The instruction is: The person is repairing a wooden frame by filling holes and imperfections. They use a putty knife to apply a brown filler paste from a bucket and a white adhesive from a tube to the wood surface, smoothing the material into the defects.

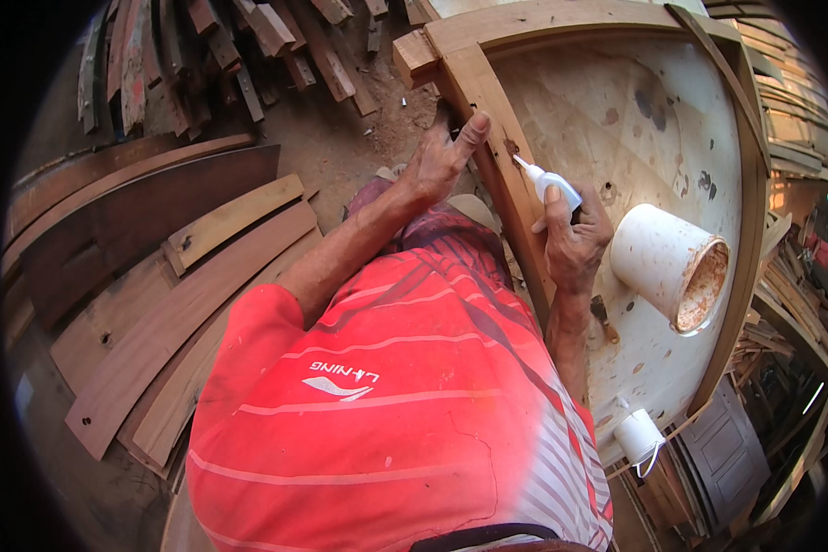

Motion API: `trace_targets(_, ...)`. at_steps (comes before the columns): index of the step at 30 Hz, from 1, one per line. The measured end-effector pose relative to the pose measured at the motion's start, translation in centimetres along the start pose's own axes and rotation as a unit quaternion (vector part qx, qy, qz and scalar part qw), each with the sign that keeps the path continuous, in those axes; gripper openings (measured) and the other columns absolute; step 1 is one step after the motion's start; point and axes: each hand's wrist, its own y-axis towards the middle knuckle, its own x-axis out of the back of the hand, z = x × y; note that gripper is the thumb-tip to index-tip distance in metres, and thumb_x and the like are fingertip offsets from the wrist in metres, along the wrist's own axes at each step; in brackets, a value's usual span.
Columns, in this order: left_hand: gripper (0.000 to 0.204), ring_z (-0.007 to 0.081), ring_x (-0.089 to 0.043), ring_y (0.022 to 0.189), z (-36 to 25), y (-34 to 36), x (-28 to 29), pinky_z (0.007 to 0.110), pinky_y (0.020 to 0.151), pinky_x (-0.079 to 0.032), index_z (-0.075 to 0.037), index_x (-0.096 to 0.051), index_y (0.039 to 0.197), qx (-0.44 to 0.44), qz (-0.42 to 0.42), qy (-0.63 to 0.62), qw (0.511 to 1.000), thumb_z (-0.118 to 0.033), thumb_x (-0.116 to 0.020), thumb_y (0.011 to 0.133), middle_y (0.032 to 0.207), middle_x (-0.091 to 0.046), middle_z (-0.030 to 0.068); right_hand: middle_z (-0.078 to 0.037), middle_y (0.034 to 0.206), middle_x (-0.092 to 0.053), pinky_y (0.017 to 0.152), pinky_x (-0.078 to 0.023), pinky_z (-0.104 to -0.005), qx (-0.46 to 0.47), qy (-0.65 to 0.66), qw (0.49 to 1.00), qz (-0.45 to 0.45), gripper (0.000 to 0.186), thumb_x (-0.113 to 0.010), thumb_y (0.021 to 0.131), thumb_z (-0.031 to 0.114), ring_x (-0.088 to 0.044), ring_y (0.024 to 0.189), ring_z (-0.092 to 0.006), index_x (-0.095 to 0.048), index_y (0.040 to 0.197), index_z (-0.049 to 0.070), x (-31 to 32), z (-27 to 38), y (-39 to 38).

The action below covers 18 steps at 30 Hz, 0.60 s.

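A small white squeeze bottle with a narrow nozzle is held in my right hand, the thumb pressing on its side. Its tip points at a dark reddish-brown rough spot on the near beam of a wooden frame. Whether the tip touches the wood I cannot tell. My left hand grips the outer edge of that beam, a little left of the spot. Its thumb lies toward the beam's upper side, while its other fingers are partly hidden.
A stained pale board lies within the frame. On it stand a large white bucket, residue inside, and a smaller white pail. Wooden planks lie at left; beams are piled at far left. More timber lies at right.
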Motion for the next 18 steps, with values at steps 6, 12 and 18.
trace_targets(6, 0.100, 0.0350, -0.060, 0.126, 0.5, 0.1, 0.0, 0.042, 0.109, -0.044, 0.006, -0.043, 0.144, 0.012, 0.009, -0.009, 1.000, -0.081, -0.049, 0.095, 0.132, -0.062, 0.0269, -0.002, 0.073, -0.066, 0.053, -0.045, -0.0241, 0.006, -0.024, 1.000, -0.003, 0.020, -0.069, 0.102, 0.020, -0.061, 0.058, -0.0060, -0.068, 0.100, 0.000, 0.0, 0.1, -0.2)
trace_targets(12, 0.090, 0.0293, -0.060, 0.118, -0.2, 0.0, 0.2, 0.039, 0.106, -0.045, 0.003, -0.042, 0.145, 0.031, 0.031, -0.014, 0.999, -0.074, -0.050, 0.100, 0.125, -0.063, 0.0215, -0.001, 0.070, -0.063, 0.054, -0.045, -0.0242, -0.006, 0.046, 0.999, -0.025, 0.021, -0.067, 0.103, 0.019, -0.059, 0.057, -0.0067, -0.068, 0.102, -0.001, 0.0, -0.7, -0.3)
trace_targets(18, 0.085, 0.0253, -0.056, 0.121, 1.5, -0.1, -0.3, 0.037, 0.107, -0.044, 0.002, -0.041, 0.147, 0.002, -0.002, -0.019, 1.000, -0.069, -0.050, 0.103, 0.130, -0.060, 0.0180, -0.008, 0.087, -0.067, 0.070, -0.058, -0.0297, -0.050, 0.240, 0.969, -0.028, 0.021, -0.063, 0.103, 0.015, -0.063, 0.072, -0.0105, -0.064, 0.112, -0.004, 0.9, -1.7, -1.4)
